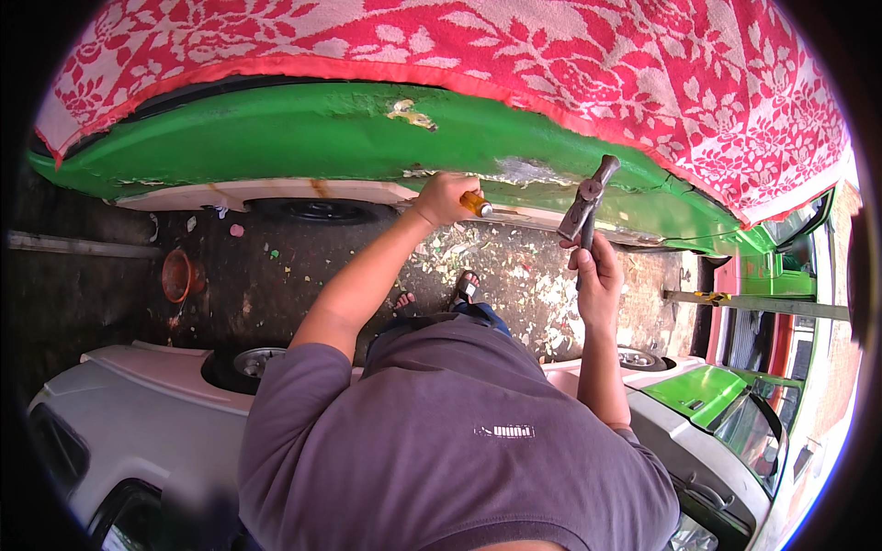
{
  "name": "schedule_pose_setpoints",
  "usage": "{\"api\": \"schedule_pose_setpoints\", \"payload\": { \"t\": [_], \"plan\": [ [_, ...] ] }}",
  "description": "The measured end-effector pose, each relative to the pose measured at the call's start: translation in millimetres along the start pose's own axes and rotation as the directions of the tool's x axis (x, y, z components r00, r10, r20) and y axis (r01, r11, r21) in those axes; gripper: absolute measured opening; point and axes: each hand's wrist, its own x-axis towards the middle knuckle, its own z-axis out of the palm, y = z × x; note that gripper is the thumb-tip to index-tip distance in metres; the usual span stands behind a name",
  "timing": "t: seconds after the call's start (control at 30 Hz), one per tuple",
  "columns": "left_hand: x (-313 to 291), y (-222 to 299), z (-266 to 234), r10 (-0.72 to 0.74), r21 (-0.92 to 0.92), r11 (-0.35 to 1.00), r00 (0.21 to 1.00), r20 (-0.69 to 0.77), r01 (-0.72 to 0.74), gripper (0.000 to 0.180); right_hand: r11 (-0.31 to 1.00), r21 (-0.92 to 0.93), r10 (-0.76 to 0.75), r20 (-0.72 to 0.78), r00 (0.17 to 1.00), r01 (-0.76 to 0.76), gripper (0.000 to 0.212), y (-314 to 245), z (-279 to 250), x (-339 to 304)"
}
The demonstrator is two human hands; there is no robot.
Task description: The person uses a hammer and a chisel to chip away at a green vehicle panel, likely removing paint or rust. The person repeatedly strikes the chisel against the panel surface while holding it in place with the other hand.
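Observation:
My left hand (441, 196) is closed round an amber-handled tool (477, 204), held against the lower edge of a green car body (294, 129). The tool's working end is hidden, so I cannot tell whether it is a chisel or a screwdriver. To the right, my right hand (599, 274) grips a hammer (586, 202) by its dark handle, the metal head raised in front of the panel and apart from the amber handle. Just above my hands, a grey patch (524, 172) shows where paint has come off. Higher up is another chipped spot (412, 114).
A red and white floral cloth (413, 37) drapes over the green car. Paint flakes (542, 294) litter the floor round my feet. A reddish-brown bucket (180, 275) lies at left. Behind me stands a white and green car (156, 386).

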Motion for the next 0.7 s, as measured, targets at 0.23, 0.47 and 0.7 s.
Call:
{"api": "schedule_pose_setpoints", "payload": {
  "t": [0.23, 0.47, 0.7],
  "plan": [
    [-3, 2, 2, -0.063, -0.022, 0.998, 0.995, -0.076, 0.061, 0.022, 0.977, 0.050, 0.205, 0.084, 0.975, -0.210, 0.042, 22, 1, -5],
    [-4, 10, 5, -0.126, 0.050, 0.990, 0.980, -0.154, 0.135, 0.024, 0.992, -0.034, 0.129, 0.331, 0.935, -0.125, 0.038, 42, -24, 13],
    [-12, 16, 28, -0.083, 0.243, 0.962, 0.982, -0.169, 0.123, 0.025, 0.989, -0.147, 0.042, 0.447, 0.894, 0.027, 0.035, 70, -49, 29]
  ]
}}
